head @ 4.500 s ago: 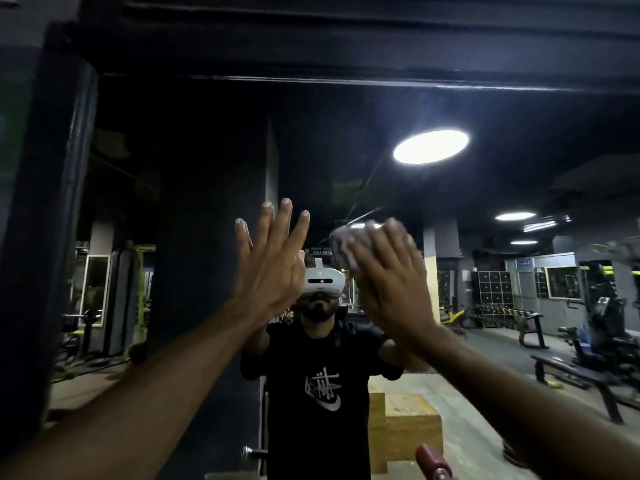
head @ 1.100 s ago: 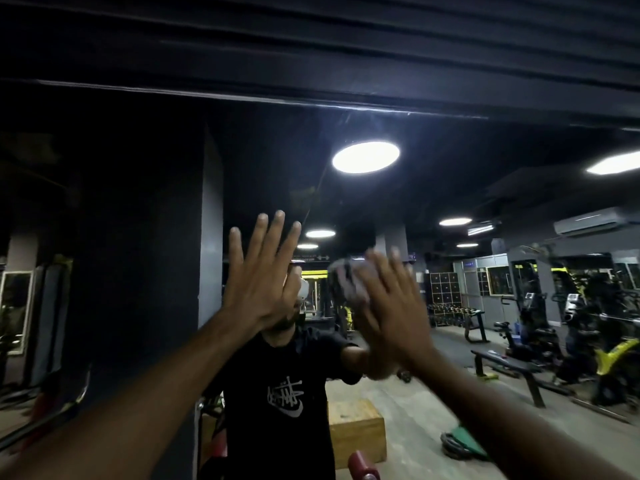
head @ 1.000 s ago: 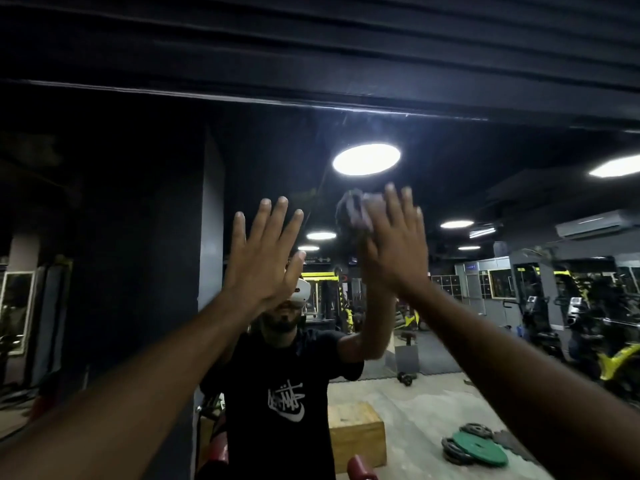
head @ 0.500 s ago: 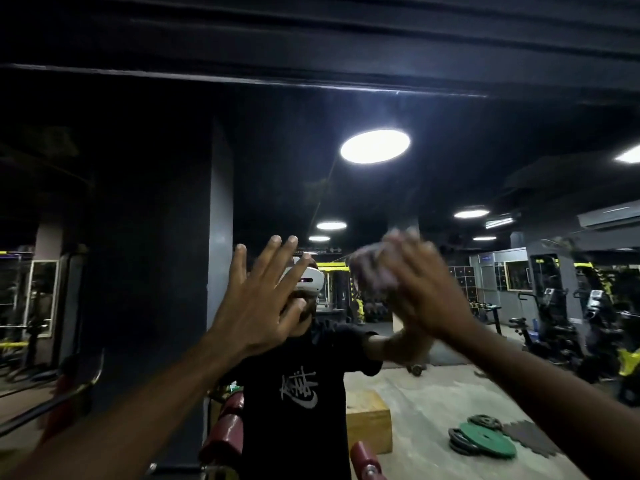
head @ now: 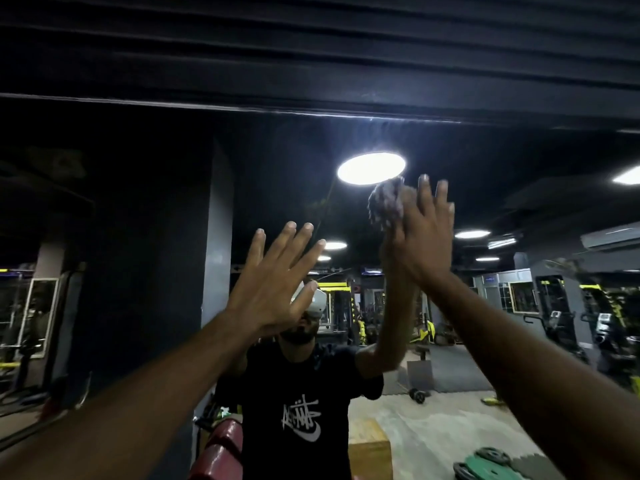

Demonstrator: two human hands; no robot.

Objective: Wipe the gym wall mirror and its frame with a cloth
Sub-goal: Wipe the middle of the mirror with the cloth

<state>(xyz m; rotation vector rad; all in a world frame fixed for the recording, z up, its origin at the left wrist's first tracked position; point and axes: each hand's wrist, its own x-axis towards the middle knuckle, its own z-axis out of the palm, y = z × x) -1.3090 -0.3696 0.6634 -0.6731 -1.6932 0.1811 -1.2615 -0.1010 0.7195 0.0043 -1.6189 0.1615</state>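
The wall mirror (head: 277, 174) fills the view ahead, and its top frame edge (head: 242, 110) shows as a thin pale line under the dark ceiling. My left hand (head: 277, 285) lies flat on the glass with fingers spread. Higher up and to the right, my right hand (head: 422, 244) presses a crumpled greyish cloth (head: 386, 206) against the glass with straight fingers, just below the reflected round ceiling lamp (head: 371, 168). The cloth is blurred. My own reflection in a black T-shirt (head: 298, 410) stands behind both hands.
Red padded rollers (head: 221, 448) of a gym machine sit low in front of me. Reflected in the glass are a dark pillar (head: 156, 254), a wooden box (head: 369, 452), green weight plates (head: 485, 462) on the floor and machines (head: 571, 313) at the right.
My right hand has swept the cloth upward on the glass, from about head height to just under the reflected lamp. My left hand has stayed flat on the mirror.
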